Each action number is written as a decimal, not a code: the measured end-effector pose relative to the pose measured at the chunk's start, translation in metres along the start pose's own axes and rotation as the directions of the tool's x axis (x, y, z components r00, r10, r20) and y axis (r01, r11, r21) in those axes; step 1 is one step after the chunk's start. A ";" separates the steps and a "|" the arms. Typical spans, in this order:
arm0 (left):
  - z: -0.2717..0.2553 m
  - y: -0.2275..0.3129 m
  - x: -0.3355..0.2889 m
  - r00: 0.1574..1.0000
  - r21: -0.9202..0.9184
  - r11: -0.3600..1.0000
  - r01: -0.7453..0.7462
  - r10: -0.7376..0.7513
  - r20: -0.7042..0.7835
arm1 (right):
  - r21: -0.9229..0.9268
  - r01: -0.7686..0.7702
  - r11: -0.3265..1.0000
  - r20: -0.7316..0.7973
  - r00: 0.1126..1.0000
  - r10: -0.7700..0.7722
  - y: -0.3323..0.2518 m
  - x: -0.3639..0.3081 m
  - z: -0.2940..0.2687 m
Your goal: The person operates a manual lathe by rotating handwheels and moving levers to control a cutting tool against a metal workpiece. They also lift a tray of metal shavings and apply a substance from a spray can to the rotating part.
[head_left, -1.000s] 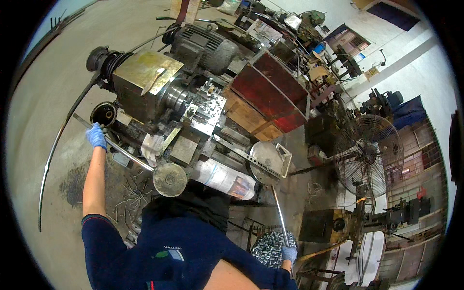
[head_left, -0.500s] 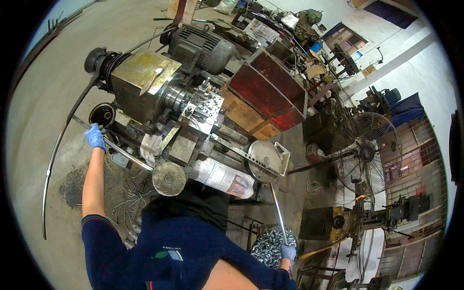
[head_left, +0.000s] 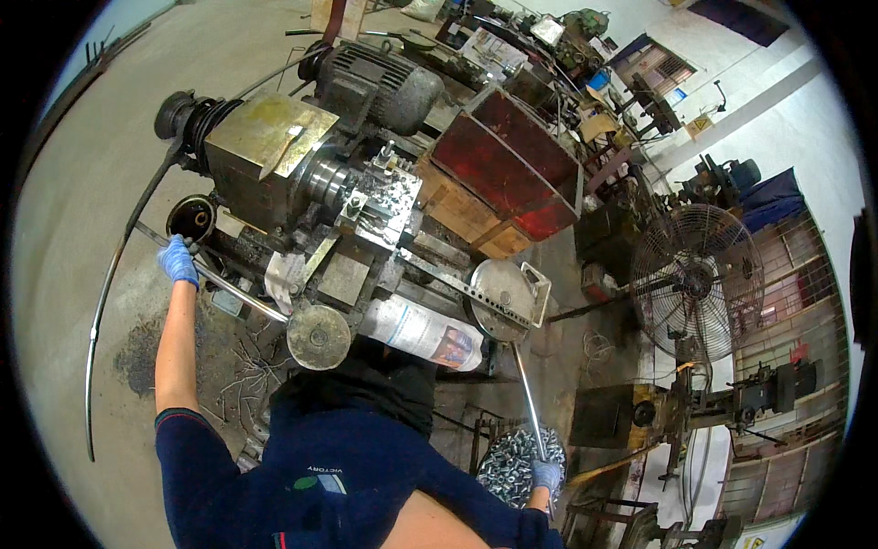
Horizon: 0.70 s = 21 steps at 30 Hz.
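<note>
My left hand (head_left: 177, 261), in a blue glove, grips the end of a long steel lever bar (head_left: 229, 285) that runs along the front of an old lathe (head_left: 302, 192). My right hand (head_left: 546, 476), also blue-gloved, holds the lower end of a thin metal rod (head_left: 528, 398) that rises toward the round grey disc (head_left: 498, 297) at the lathe's right end. Right beside this hand lies a heap of small shiny metal parts (head_left: 510, 462). A round handwheel (head_left: 318, 336) sits close in front of my chest.
An electric motor (head_left: 380, 87) tops the lathe, with a red metal bin (head_left: 512, 165) behind it. A standing fan (head_left: 697, 279) is at right. A long bent steel strip (head_left: 105, 302) lies on the floor at left. Metal swarf litters the ground.
</note>
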<state>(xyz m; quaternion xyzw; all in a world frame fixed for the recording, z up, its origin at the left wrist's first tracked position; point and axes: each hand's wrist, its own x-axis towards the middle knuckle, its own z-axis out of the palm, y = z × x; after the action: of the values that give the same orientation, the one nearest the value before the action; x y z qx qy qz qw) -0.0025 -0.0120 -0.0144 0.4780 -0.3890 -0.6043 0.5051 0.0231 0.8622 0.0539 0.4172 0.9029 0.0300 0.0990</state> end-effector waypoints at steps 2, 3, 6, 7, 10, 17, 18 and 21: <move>0.002 0.002 -0.002 1.000 0.008 1.000 0.003 -0.003 -0.005 | -0.020 0.005 1.000 -0.038 0.999 -0.006 0.007 0.008 0.011; 0.002 0.000 -0.001 1.000 0.000 1.000 0.002 -0.002 -0.003 | -0.030 0.008 1.000 -0.056 0.998 -0.010 0.011 0.012 0.015; -0.001 -0.003 0.005 1.000 -0.019 1.000 -0.004 0.004 -0.009 | -0.005 0.076 0.997 0.001 0.997 -0.076 0.014 0.016 0.018; 0.000 -0.003 0.005 1.000 -0.023 1.000 -0.004 0.004 -0.013 | -0.008 0.061 0.998 -0.015 0.998 -0.061 0.013 0.014 0.017; 0.000 -0.002 0.003 1.000 -0.014 1.000 -0.007 0.007 -0.004 | -0.010 0.031 0.999 -0.042 0.999 -0.031 0.009 0.008 0.015; 0.000 -0.005 0.007 1.000 -0.004 1.000 0.011 -0.011 -0.008 | 0.008 -0.013 1.000 -0.014 1.000 0.013 0.015 0.013 0.024; -0.001 -0.007 0.010 1.000 -0.001 1.000 0.011 -0.011 -0.010 | 0.020 -0.030 0.999 0.014 0.999 0.030 0.016 0.015 0.026; -0.002 -0.008 0.012 1.000 0.014 1.000 0.011 -0.011 -0.007 | 0.021 -0.041 0.999 0.031 0.999 0.040 0.013 0.011 0.023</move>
<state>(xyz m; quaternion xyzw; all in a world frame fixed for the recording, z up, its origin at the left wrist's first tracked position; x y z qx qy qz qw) -0.0033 -0.0220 -0.0251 0.4857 -0.3887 -0.6026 0.4998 0.0309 0.8781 0.0318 0.4369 0.8929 0.0158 0.1078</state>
